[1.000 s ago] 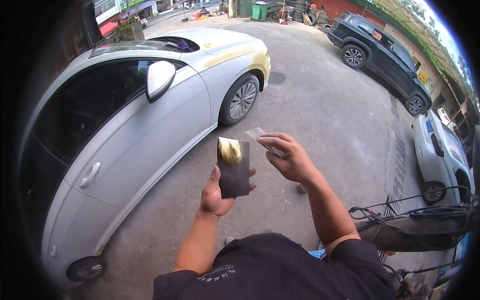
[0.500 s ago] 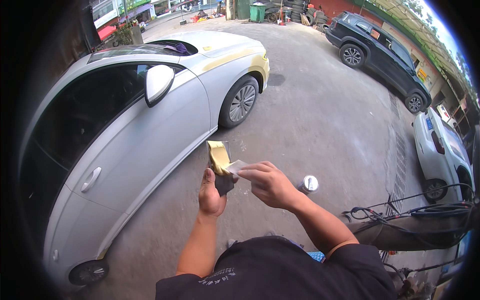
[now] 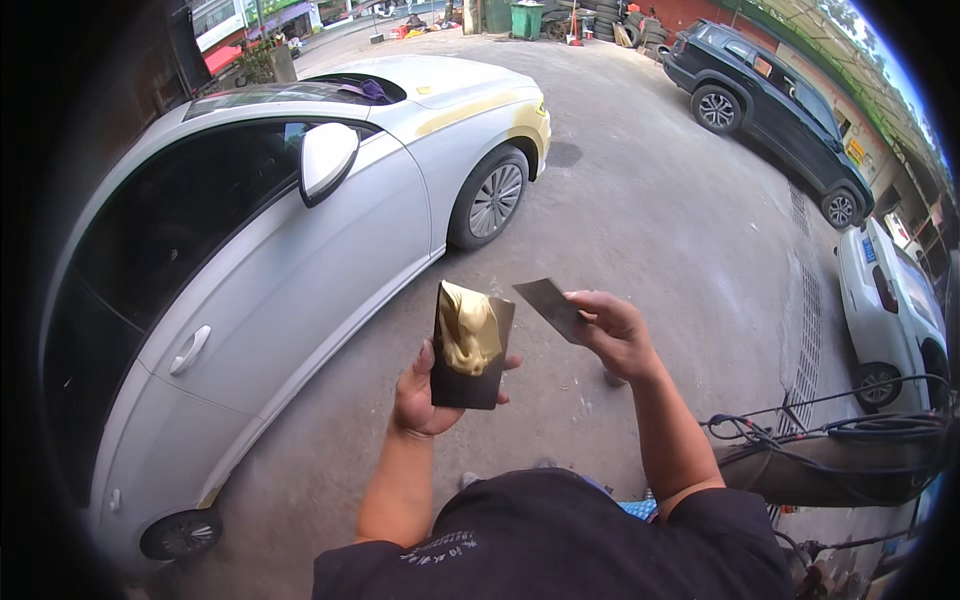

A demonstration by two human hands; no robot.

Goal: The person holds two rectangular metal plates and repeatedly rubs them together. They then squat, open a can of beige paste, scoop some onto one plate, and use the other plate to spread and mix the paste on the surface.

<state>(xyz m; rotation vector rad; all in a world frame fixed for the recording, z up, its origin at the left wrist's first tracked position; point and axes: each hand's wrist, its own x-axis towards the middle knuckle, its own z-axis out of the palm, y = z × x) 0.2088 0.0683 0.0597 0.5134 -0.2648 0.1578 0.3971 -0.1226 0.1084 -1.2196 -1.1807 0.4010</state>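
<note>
My left hand [image 3: 416, 402] is closed round a flat dark mixing board [image 3: 466, 391], thumb at its left edge and fingertips showing on the right. A thick mound of yellowish putty [image 3: 467, 338] lies on the board's face. To the right, my right hand [image 3: 617, 338] pinches a thin rectangular spreader [image 3: 546, 304] between thumb and fingers, apart from the board. On my left stands a white car [image 3: 345, 235], with a yellowish patch [image 3: 465, 114] along its front fender and more by the headlight.
A dark SUV [image 3: 775, 115] and another white car [image 3: 882, 290] are parked at the right. Cables [image 3: 850, 425] hang over a thick dark beam [image 3: 830, 470] near my right arm. A drain grate [image 3: 808, 330] crosses the ground. A green bin [image 3: 526, 20] and stacked tyres stand far back.
My right hand has drawn the spreader off the putty and moved right and away from the board. The board is now turned more face up. The can on the ground is now mostly hidden.
</note>
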